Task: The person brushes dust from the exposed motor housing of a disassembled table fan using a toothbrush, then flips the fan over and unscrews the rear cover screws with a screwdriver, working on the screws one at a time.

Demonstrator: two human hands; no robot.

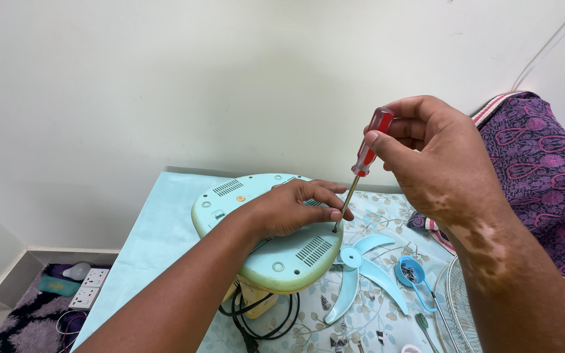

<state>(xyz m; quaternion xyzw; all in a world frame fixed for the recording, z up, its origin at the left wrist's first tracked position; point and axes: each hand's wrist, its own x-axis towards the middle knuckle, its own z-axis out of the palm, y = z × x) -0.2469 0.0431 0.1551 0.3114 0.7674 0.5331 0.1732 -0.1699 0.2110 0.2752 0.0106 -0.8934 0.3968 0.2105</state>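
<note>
Screwdriver [365, 155], red-handled, is pinched in my right hand [436, 153], tip in a hole of the pale green fan base [276, 252] on the bench [158, 229]. My left hand [295, 208] presses on the base, fingertips seemingly steadying the shaft.

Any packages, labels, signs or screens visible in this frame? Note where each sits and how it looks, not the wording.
No packages, signs or screens show.
Small orange round sticker: on the pale green fan base, near its upper vent slots, left of the left hand.
Nothing label-like shows on the red-handled screwdriver in the right hand.
Any marks on the white power strip on the floor at lower left are too small to tell.
</note>
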